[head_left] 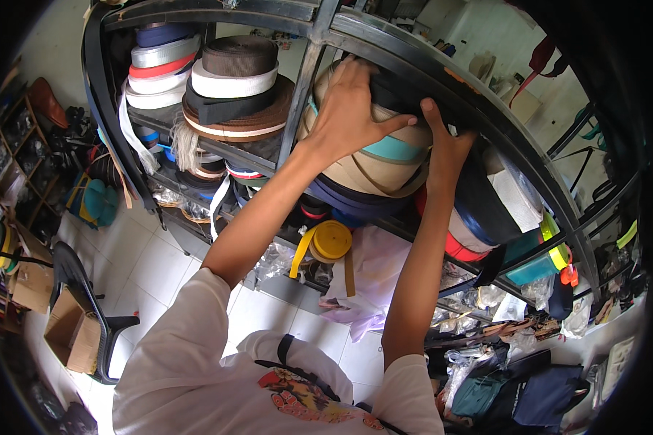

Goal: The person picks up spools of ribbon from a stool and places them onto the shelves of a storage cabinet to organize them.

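On the rack's upper shelf stands a stack of wide webbing rolls, with a black webbing roll [397, 93] on top of a beige and teal roll [395, 148]. My left hand [345, 109] is on the stack's left side, its fingers stretched over the far edge and its thumb across the front of the black roll. At the right edge of that roll is my right hand [448, 148], thumb raised and the other fingers bent around the side, partly hidden. Both hands appear to grip the black roll between them.
A black metal bar [442, 69] of the rack runs over the stack, and an upright [308, 90] stands left of it. Further left are brown and white webbing rolls [239, 80]. Below hangs a yellow roll [331, 241]. A black chair [87, 290] stands on the tiled floor.
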The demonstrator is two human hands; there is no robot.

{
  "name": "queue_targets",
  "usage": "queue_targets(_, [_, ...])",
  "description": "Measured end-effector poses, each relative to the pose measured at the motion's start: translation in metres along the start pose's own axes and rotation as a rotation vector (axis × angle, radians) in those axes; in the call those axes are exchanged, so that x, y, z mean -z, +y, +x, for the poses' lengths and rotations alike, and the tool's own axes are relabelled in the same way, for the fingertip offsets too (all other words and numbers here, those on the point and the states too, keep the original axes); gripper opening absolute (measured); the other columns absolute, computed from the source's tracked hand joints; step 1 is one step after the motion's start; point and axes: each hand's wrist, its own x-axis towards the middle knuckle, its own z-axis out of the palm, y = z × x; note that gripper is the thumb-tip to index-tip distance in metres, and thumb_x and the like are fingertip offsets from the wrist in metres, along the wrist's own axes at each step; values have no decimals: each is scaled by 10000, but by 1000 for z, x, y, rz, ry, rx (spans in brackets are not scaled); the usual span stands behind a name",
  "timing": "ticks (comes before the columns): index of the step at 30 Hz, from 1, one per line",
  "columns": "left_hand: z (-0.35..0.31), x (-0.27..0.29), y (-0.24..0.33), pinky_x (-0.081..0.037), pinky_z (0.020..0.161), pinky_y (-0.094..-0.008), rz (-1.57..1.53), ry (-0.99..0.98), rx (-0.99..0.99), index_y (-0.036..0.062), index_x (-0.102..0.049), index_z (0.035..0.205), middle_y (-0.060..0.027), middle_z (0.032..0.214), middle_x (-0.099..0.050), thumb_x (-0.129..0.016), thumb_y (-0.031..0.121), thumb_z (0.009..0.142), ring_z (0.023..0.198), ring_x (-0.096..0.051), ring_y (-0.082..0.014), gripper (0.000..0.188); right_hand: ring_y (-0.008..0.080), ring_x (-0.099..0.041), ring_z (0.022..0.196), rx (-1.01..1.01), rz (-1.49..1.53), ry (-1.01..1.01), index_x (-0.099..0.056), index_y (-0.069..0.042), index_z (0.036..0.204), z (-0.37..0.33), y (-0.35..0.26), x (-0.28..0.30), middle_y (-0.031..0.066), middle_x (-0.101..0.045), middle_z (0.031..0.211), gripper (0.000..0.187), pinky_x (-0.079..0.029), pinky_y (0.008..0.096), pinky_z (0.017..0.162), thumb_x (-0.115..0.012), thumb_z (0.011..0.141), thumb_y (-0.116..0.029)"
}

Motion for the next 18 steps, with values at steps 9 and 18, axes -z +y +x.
queue_targets(9, [18,-2,-28,-416,909,-492,86,-4,-26,-60,-608,933,-297,1028,-582,-497,117,869,1027,-512,-459,219,196,-509,1132,-114,583,-43,-547,2,1202,6,31,33,82,-559,1185,417,-331,317,1036,-643,893,-262])
queue_targets(18, [26,-6,-38,-474,847,-496,294,-73,-14,-72,-588,939,-292,1010,-600,-466,-14,799,955,-575,-461,195,217,-503,1095,77,49,-60,-583,40,1125,7,44,21,110,-579,1136,328,-327,327,1010,-512,934,-216])
